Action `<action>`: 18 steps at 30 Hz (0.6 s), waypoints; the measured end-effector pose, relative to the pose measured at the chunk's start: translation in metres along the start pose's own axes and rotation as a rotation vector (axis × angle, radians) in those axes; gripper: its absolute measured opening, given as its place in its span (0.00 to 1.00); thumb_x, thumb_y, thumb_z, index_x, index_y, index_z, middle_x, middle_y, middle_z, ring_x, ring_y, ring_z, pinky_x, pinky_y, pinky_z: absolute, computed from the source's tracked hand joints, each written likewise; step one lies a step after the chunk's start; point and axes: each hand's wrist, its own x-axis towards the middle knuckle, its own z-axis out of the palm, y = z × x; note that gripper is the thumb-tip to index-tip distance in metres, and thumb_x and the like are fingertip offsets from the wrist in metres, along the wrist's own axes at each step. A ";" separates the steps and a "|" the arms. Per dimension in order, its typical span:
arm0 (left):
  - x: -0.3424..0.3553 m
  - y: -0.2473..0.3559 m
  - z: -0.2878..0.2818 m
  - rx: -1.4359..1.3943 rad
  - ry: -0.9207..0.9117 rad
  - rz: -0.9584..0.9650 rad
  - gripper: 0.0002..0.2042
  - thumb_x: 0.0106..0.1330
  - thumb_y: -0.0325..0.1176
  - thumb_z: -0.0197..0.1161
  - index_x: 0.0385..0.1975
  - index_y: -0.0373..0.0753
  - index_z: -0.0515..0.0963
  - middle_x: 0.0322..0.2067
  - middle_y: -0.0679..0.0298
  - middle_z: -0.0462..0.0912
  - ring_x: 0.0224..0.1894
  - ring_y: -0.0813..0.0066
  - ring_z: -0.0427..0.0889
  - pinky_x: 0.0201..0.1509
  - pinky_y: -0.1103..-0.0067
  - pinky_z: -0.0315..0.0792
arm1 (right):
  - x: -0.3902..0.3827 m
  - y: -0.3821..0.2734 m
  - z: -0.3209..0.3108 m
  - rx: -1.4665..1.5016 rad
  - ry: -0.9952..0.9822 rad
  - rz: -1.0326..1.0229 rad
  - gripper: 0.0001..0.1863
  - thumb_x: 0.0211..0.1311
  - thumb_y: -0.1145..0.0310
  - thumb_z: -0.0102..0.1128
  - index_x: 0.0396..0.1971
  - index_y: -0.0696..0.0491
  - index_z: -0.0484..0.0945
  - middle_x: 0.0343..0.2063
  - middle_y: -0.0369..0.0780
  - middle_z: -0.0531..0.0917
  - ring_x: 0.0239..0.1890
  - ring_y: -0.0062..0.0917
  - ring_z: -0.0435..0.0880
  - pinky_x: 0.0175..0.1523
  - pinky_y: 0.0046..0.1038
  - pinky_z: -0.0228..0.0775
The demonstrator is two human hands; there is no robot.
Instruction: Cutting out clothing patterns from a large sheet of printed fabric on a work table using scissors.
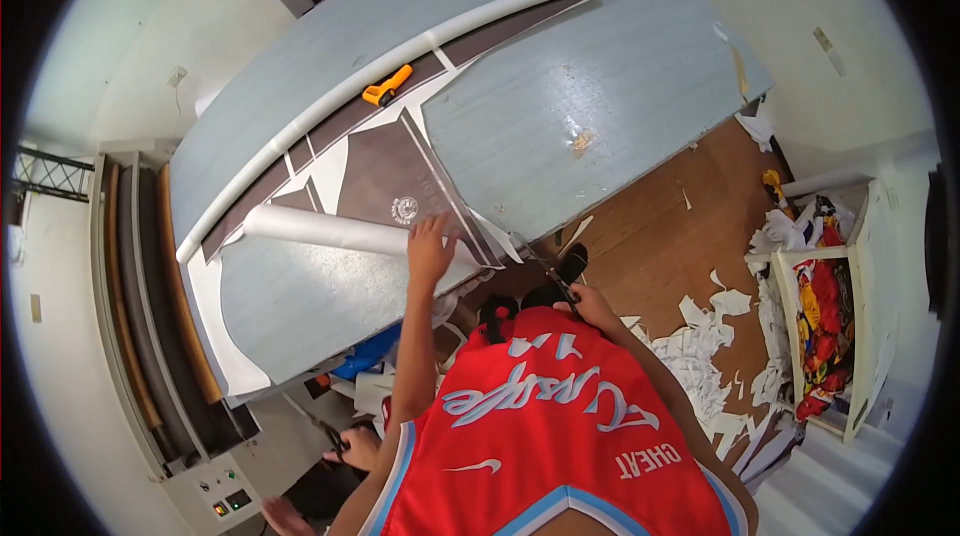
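Observation:
My left hand (432, 248) lies on the rolled-up white part (330, 232) of a paper sheet, fingers stretched out onto its dark brown printed side (375, 174). A pale round emblem shows on that brown panel, just beyond my fingers. My right hand (590, 304) grips a pair of scissors (562, 286) by the handles, below the table edge. Their blades point up and left toward a white paper corner at that edge. Whether the blades touch the paper I cannot tell.
A long white paper tube (400, 58) curves across the blue-grey table (540, 126), an orange pistol-shaped tool (387, 86) beside it. At lower left, another person's hand (358, 448) holds scissors. A roller machine (140, 306) stands left. Paper scraps (695, 356) and a fabric-filled crate (822, 326) lie right.

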 end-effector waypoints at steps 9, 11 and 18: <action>-0.054 -0.046 -0.010 0.247 -0.401 -0.245 0.24 0.61 0.62 0.53 0.44 0.53 0.82 0.26 0.56 0.85 0.33 0.55 0.84 0.39 0.62 0.75 | -0.012 -0.001 0.031 -0.057 0.112 -0.021 0.27 0.48 0.49 0.73 0.22 0.58 0.69 0.17 0.45 0.71 0.22 0.37 0.71 0.30 0.36 0.63; -0.074 -0.039 -0.016 0.212 -0.286 -0.392 0.25 0.59 0.65 0.52 0.34 0.52 0.85 0.22 0.56 0.84 0.28 0.54 0.84 0.32 0.64 0.76 | -0.011 0.004 0.038 -0.063 0.137 -0.018 0.26 0.49 0.50 0.72 0.22 0.57 0.69 0.16 0.44 0.70 0.20 0.33 0.70 0.30 0.35 0.62; -0.141 -0.005 -0.008 -0.026 0.236 -1.048 0.30 0.53 0.63 0.63 0.43 0.41 0.72 0.34 0.47 0.82 0.36 0.45 0.82 0.38 0.60 0.73 | -0.013 -0.004 0.055 -0.044 0.182 -0.012 0.25 0.50 0.52 0.72 0.22 0.58 0.69 0.16 0.44 0.70 0.20 0.34 0.68 0.29 0.35 0.62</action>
